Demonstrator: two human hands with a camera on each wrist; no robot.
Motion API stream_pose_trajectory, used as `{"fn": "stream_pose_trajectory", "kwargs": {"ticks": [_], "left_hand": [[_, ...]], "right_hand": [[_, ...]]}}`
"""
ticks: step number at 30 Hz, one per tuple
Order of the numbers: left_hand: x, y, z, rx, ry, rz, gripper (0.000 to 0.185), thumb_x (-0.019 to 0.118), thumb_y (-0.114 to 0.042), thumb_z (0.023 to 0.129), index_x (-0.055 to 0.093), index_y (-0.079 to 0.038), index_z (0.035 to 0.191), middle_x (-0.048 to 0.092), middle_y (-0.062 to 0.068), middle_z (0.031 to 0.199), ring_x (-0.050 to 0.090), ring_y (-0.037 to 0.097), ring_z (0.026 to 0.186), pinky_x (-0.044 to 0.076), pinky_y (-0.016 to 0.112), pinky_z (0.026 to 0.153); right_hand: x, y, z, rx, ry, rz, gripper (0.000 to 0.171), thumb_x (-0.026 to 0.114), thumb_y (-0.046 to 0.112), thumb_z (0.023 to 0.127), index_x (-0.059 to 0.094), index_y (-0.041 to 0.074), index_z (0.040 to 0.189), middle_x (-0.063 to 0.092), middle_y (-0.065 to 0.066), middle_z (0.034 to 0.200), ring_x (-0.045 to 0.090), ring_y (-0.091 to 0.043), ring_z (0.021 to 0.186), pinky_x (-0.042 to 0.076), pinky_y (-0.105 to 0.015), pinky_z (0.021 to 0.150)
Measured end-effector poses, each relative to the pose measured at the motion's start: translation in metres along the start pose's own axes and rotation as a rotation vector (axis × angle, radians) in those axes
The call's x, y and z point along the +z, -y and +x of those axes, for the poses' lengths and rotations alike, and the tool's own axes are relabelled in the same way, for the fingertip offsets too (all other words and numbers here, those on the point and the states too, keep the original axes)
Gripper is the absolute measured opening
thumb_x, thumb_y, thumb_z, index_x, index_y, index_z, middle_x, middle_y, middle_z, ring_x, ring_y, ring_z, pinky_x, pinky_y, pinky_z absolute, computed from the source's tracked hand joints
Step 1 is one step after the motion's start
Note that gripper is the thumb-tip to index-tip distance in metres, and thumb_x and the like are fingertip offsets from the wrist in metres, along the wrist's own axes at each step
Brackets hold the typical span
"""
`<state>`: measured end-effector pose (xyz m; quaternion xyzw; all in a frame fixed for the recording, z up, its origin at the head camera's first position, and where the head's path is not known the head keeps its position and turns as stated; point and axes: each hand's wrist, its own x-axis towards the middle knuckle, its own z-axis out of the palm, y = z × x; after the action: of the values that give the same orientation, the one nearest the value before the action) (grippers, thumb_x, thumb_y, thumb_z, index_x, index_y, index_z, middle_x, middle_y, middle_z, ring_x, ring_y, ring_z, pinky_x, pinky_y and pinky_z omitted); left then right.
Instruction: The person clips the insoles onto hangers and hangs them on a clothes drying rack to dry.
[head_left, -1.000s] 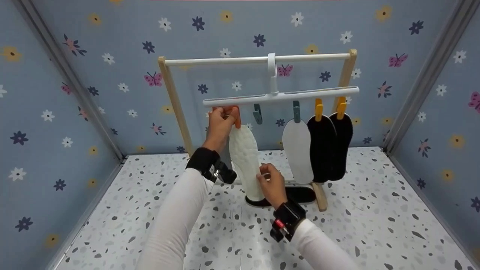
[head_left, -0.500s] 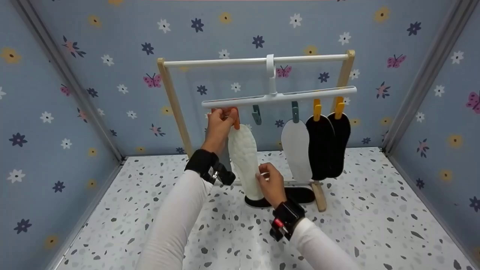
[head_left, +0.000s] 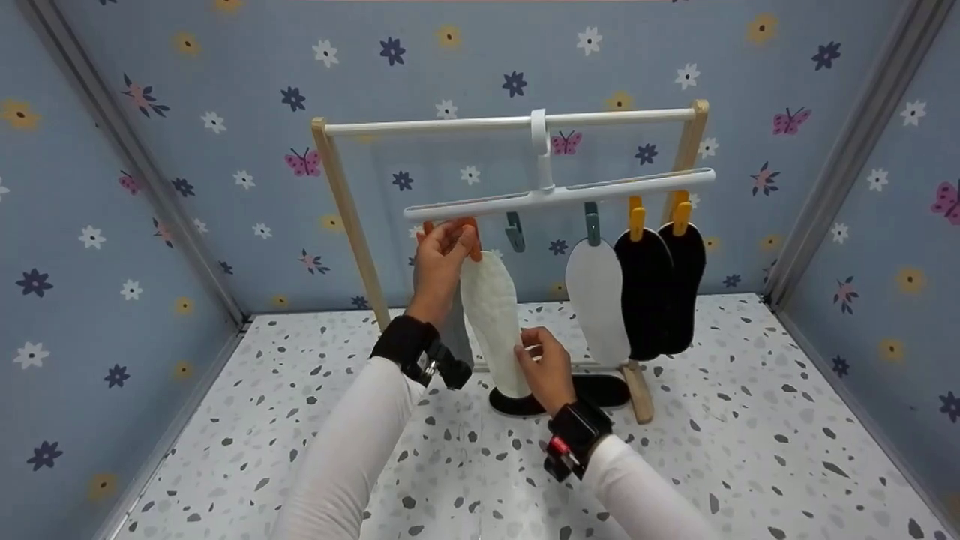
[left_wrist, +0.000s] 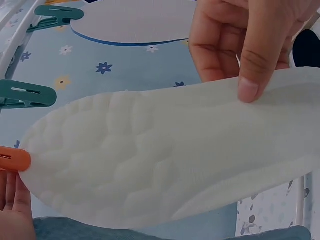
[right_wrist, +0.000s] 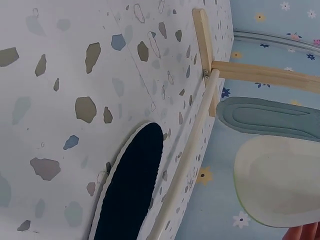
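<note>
On the white clip hanger (head_left: 559,193), three insoles already hang from pegs toward its right end: a pale grey one (head_left: 596,300) on a teal peg and two black ones (head_left: 660,289) on yellow pegs. One teal peg (head_left: 514,230), just left of the grey insole's peg, is bare. At the hanger's left end the white insole (head_left: 495,322) is being fitted to the orange peg (left_wrist: 14,160): the left hand (head_left: 441,255) pinches that peg, its fingers curled about it, while the right hand (head_left: 546,367) grips the insole's lower edge between thumb and fingers to steady it. In the left wrist view the peg's tip meets the insole's toe end, though whether it has bitten on is hard to tell. Judged from this, the hanging is a little past halfway: this insole is nearly clipped, a grey-blue insole (right_wrist: 270,116) hangs behind it below the hanger's left end, and a black insole (head_left: 570,391) lies on the desk (head_left: 750,450) beneath the hanger, by the wooden rack's (head_left: 352,217) foot.
</note>
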<state>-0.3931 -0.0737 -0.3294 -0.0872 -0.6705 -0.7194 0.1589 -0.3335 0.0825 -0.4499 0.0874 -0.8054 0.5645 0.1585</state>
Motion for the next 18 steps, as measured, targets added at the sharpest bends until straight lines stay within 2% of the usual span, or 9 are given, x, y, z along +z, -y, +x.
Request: {"fn": "stream_pose_trajectory", "kwargs": {"ticks": [3, 8, 13, 18], "left_hand": [[-0.001, 0.002, -0.004, 0.008, -0.010, 0.039, 0.042, 0.062, -0.027, 0.091, 0.055, -0.007, 0.127, 0.061, 0.007, 0.118, 0.056, 0.015, 0.108, 0.044, 0.029, 0.095], [-0.004, 0.005, -0.014, 0.074, -0.035, 0.100, 0.042, 0.062, -0.025, 0.092, 0.055, -0.010, 0.130, 0.061, 0.005, 0.119, 0.058, 0.015, 0.107, 0.047, 0.028, 0.092], [-0.010, 0.012, -0.021, 0.134, -0.054, 0.064, 0.041, 0.062, -0.018, 0.092, 0.053, -0.005, 0.131, 0.059, 0.008, 0.124, 0.057, 0.017, 0.112, 0.045, 0.030, 0.096], [-0.016, 0.023, -0.029, 0.099, -0.023, 0.023, 0.043, 0.060, -0.019, 0.093, 0.050, -0.005, 0.133, 0.055, 0.007, 0.129, 0.052, 0.017, 0.117, 0.040, 0.031, 0.100]], "right_hand": [[0.000, -0.001, 0.001, -0.006, -0.003, -0.005, 0.012, 0.062, 0.003, 0.088, 0.060, 0.001, 0.100, 0.064, -0.012, 0.096, 0.059, -0.023, 0.081, 0.049, -0.035, 0.073], [0.000, -0.003, 0.000, -0.022, -0.004, -0.027, 0.009, 0.062, 0.003, 0.088, 0.060, 0.002, 0.097, 0.064, -0.011, 0.093, 0.058, -0.022, 0.080, 0.049, -0.035, 0.072], [0.000, -0.009, 0.001, -0.043, -0.017, -0.060, 0.005, 0.061, 0.000, 0.087, 0.060, 0.001, 0.092, 0.064, -0.011, 0.091, 0.059, -0.021, 0.079, 0.050, -0.033, 0.070], [-0.003, -0.014, 0.003, -0.101, -0.042, -0.064, 0.005, 0.060, -0.003, 0.087, 0.061, 0.000, 0.090, 0.064, -0.011, 0.086, 0.059, -0.022, 0.076, 0.048, -0.032, 0.069]]}}
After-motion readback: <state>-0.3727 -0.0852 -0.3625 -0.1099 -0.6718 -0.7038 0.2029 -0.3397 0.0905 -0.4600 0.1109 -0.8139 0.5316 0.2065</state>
